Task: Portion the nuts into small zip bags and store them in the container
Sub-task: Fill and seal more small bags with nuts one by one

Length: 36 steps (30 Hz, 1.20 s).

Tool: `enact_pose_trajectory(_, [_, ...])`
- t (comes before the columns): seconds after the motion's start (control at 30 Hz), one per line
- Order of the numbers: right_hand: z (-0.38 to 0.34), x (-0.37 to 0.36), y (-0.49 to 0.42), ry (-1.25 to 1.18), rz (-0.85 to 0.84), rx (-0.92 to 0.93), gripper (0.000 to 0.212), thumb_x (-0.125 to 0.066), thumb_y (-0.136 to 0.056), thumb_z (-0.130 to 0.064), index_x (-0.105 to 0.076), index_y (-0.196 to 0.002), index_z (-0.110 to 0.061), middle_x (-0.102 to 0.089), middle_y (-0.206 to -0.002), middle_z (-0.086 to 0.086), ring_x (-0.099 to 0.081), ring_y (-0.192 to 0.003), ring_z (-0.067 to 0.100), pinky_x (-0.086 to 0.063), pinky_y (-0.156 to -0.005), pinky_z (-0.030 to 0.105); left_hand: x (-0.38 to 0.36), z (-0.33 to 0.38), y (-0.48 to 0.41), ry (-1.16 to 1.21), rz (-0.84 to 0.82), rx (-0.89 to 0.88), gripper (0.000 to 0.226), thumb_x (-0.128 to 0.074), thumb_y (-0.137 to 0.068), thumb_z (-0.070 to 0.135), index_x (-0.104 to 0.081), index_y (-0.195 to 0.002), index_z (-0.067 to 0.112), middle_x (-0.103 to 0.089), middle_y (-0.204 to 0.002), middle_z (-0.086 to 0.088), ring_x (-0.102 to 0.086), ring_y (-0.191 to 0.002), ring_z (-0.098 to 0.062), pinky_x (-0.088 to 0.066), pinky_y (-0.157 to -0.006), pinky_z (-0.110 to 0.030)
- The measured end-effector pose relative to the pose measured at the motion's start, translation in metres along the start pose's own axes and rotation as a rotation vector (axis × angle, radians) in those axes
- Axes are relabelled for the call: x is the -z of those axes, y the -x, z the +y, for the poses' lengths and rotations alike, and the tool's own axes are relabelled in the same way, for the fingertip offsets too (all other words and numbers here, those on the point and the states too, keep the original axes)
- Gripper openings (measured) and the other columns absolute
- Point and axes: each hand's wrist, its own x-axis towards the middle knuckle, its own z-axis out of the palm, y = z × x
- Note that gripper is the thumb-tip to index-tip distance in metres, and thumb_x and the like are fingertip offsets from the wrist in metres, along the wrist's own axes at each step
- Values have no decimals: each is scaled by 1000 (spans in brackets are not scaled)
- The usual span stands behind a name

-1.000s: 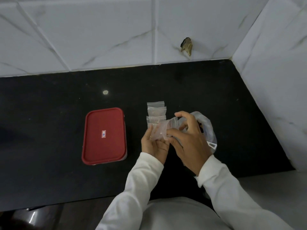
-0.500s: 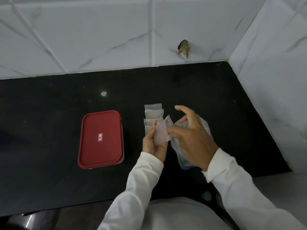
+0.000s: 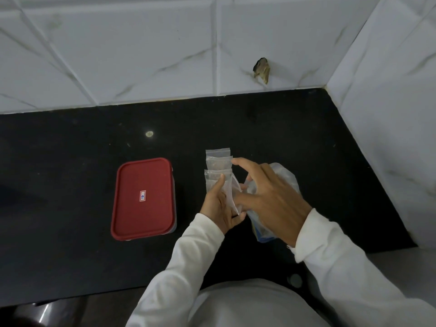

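On the black surface [image 3: 70,175], near centre, the left grip [image 3: 220,206] holds one small zip bag [image 3: 230,193] tilted on edge, fingers curled behind it & thumb laid up its front; the bag is clear, contents too faint to tell. Right grip [image 3: 271,199] hovers just beside it, over the larger clear nut bag [image 3: 286,177] lying on the surface; index stretched fwd, thumb reaching toward the small bag's edge, other fingers half curled; whether it pinches the bag lip, a few nuts or nothing, can't tell. Just beyond the hands a stack of small bags [image 3: 218,161] lies flat & overlapping, w/ a faint brownish tint inside; prob. already filled, tho not certain. Well left of the hands sits the container [image 3: 144,208], its red lid [image 3: 141,175] on.

Step in hand, as I judge it: the portioning stage, approx. mid-task; one small bag is being opened or loaded; storing looks not yet begun, since the lid is on.

Next move calls for parting the bag mouth, the left grip keeping it open while the right fetches nuts from the big bag; then pressing the zip closed along its whole length; the thin film looks slippery & floppy, so a light pinch near the lip seems best; the lid must come off before any bag goes in.
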Motion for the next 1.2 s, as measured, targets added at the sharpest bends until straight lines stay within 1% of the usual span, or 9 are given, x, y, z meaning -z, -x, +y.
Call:
enact_pose_trajectory(0.1, [2, 2, 3, 46, 7, 94, 45, -64, -89, -27, -52, -131, -32, -50, -126, -4, -49, -87, -5, -37, -75, 0, 2, 0, -5, 137, -32, 16, 43, -50, -94, 51, -68, -99, 12, -71, -79, -4, -69, -62, -16, -54, -47, -22])
enact_pose_trajectory(0.2, [12, 17, 11, 96, 180, 217, 28, -58, -82, -11, -70, -106, -19, -47, -135, 7, -55, -93, 6, -48, -79, 15, 5, -2, -9, 231, -6, 22, 41, -52, -94, 45, -70, -92, 9, -69, -76, -6, -69, -61, -18, -54, -47, -22])
enact_pose_trajectory(0.3, [35, 41, 23, 30, 560, 82, 22, -61, -87, 4, -71, -99, -12, -52, -128, 6, -58, -94, 9, -49, -78, 17, 6, -4, -11, 277, 13, 1, 33, -58, -88, 40, -66, -89, 8, -65, -68, -4, -67, -58, -17, -55, -56, -22])
enact_pose_trajectory(0.37, [60, 49, 38, 19, 626, -60, 16, -61, -91, -4, -67, -103, -12, -58, -116, 8, -59, -90, 12, -47, -76, 12, 8, -5, -13, 284, 0, 1, 33, -62, -79, 40, -68, -89, 9, -64, -71, -4, -67, -59, -17, -54, -52, -23])
enact_pose_trajectory(0.53, [119, 25, 64, 205, 346, -179, 11, -67, -88, -13, -70, -98, -15, -65, -92, 2, -58, -80, 15, -48, -69, 27, 12, -12, -23, 258, -20, 32, 28, -57, -83, 39, -68, -84, 13, -62, -75, -2, -65, -59, -16, -52, -44, -22])
enact_pose_trajectory(0.73, [145, -14, 48, 398, 59, -264, 21, -57, -94, -33, -66, -110, -23, -59, -100, -1, -50, -97, 16, -45, -74, 28, 1, -26, -36, 249, 77, 97, 40, -46, -96, 44, -68, -82, 13, -65, -72, -3, -64, -55, -16, -51, -41, -23])
enact_pose_trajectory(0.9, [151, -26, 28, 470, -59, -328, 29, -54, -94, -42, -65, -116, -26, -57, -112, -2, -47, -103, 18, -48, -74, 30, -7, -35, -43, 259, 104, 123, 45, -44, -98, 45, -69, -79, 13, -62, -70, -1, -63, -54, -15, -50, -42, -22])
enact_pose_trajectory(1.07, [153, -32, 28, 398, -70, -369, 22, -61, -90, -33, -63, -111, -28, -61, -105, -3, -44, -100, 16, -46, -75, 29, -11, -42, -46, 244, 160, 163, 46, -41, -98, 49, -67, -80, 15, -62, -68, 0, -63, -54, -15, -51, -44, -22])
enact_pose_trajectory(1.2, [160, -35, 34, 219, -40, -412, 19, -67, -85, -36, -67, -104, -32, -61, -97, -6, -46, -97, 13, -40, -74, 25, -12, -55, -56, 274, 272, 12, 43, -35, -102, 43, -63, -86, 15, -68, -67, 1, -66, -53, -11, -54, -46, -22])
